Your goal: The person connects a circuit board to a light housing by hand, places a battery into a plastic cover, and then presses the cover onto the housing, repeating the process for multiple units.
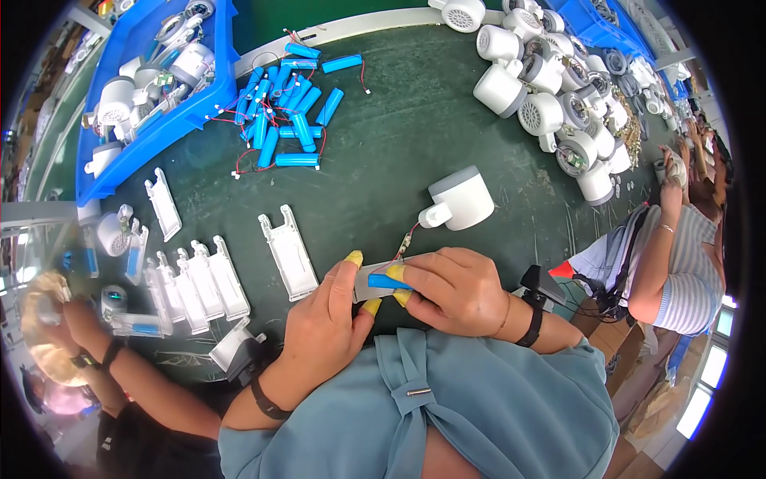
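Note:
Near the table's front edge, my left hand (323,319) grips one end of a pale handle shell (367,281) between thumb and fingers. My right hand (459,294) pinches a blue cylindrical battery (387,281) lying in or against that shell. Yellow covers sit on fingertips of both hands. Thin wires and a small circuit board (405,244) run from the shell to a white round fan-like head (463,199) with a grey rim, resting on the table just beyond my hands. The battery's far end is hidden by my right fingers.
Loose blue batteries with red wires (299,132) lie in a heap ahead. White handle shells (289,251) stand in a row at left. A blue bin (159,132) holds more heads; several white heads (542,113) pile up at right. Co-workers' arms (152,383) appear on both sides.

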`<action>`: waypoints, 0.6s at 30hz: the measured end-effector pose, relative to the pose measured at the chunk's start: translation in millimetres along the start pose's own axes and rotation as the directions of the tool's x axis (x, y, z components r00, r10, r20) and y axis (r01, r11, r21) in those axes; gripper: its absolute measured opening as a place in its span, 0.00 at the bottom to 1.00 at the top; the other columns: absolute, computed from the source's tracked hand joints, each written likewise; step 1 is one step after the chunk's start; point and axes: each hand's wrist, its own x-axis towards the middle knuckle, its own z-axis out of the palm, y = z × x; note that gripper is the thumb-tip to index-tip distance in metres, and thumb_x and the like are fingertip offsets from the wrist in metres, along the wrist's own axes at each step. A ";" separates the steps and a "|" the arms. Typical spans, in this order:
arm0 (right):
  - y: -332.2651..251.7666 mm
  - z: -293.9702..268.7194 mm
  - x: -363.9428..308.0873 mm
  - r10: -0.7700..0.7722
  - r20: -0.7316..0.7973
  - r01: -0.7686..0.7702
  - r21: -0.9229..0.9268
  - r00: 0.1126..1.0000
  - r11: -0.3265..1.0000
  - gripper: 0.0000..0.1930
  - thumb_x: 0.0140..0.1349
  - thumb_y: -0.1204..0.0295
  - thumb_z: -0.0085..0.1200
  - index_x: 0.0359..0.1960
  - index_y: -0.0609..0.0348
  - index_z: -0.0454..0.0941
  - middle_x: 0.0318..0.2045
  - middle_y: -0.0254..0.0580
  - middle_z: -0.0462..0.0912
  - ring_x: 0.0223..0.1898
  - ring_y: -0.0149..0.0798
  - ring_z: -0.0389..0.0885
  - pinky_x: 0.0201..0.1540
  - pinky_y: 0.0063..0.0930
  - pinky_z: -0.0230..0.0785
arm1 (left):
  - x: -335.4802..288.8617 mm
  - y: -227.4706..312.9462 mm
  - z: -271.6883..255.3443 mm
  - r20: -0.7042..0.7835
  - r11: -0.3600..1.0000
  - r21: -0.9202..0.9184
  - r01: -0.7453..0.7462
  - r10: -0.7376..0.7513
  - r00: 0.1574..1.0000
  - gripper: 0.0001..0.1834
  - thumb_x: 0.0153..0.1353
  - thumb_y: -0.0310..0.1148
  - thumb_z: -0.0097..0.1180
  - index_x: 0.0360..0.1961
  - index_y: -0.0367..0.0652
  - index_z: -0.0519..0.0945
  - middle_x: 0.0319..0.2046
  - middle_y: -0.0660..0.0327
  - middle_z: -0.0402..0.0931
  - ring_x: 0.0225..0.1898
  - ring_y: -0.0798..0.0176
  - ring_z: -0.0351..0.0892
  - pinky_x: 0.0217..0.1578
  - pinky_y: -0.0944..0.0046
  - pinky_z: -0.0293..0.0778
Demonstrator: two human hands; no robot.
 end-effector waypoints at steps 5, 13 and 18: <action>-3.4 -2.4 1.1 0.037 -0.083 -0.036 0.012 0.996 0.999 0.23 0.42 0.75 0.69 0.44 0.58 0.77 0.35 0.42 0.84 0.28 0.43 0.83 0.30 0.33 0.77 | 6.0 9.0 -10.9 -0.113 0.995 0.025 -0.097 0.099 0.989 0.27 0.48 0.23 0.67 0.53 0.37 0.75 0.43 0.55 0.77 0.28 0.64 0.77 0.28 0.65 0.77; -3.2 -7.0 0.1 0.376 0.085 -0.357 0.558 0.923 0.749 0.21 0.52 0.77 0.65 0.50 0.62 0.78 0.28 0.42 0.81 0.23 0.41 0.78 0.27 0.28 0.72 | 17.9 8.4 -3.3 -0.156 0.934 -0.345 -0.092 0.039 0.987 0.19 0.50 0.19 0.64 0.45 0.35 0.77 0.41 0.55 0.76 0.30 0.63 0.79 0.29 0.65 0.77; 2.5 -8.9 3.0 0.143 0.010 -0.141 0.235 0.990 0.962 0.15 0.61 0.73 0.61 0.49 0.65 0.79 0.27 0.43 0.78 0.27 0.41 0.79 0.27 0.30 0.70 | 16.5 14.0 -6.7 0.094 0.342 -0.920 0.190 -0.278 0.956 0.10 0.67 0.21 0.53 0.49 0.32 0.74 0.43 0.60 0.77 0.40 0.70 0.80 0.42 0.65 0.82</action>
